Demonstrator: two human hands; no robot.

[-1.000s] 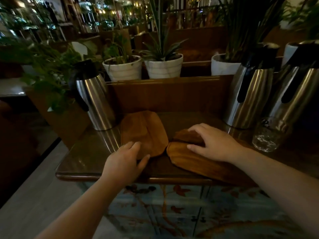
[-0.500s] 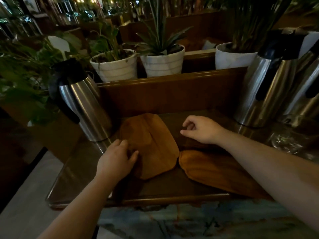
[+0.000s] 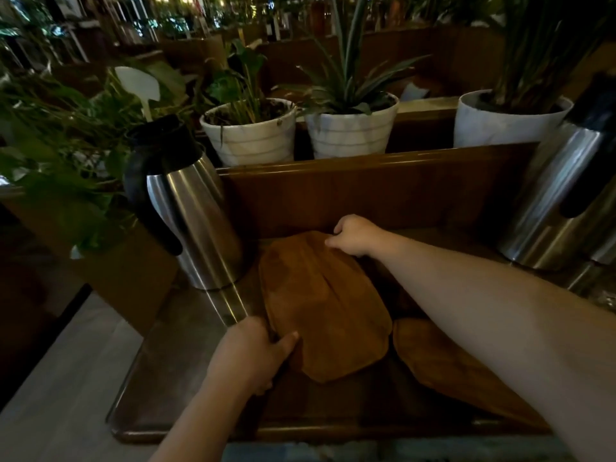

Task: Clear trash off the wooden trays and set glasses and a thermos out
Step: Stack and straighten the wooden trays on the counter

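At the table's left edge stands a steel thermos (image 3: pixel 196 215), just beside the wooden tray (image 3: pixel 320 308), whose long axis runs from the near edge toward the back wall. The left hand (image 3: pixel 253 355) pinches the tray's near-left rim, thumb on top; the right hand (image 3: pixel 356 235), curled, grips its far end, so both hands hold it lengthwise and any lift looks two-handed. A second tray (image 3: pixel 443 365) lies just right, partly under the right forearm. Another thermos (image 3: pixel 560 201) stands at the far-right corner. The dark, glossy table (image 3: pixel 173 378) backs onto potted plants (image 3: pixel 250 128).
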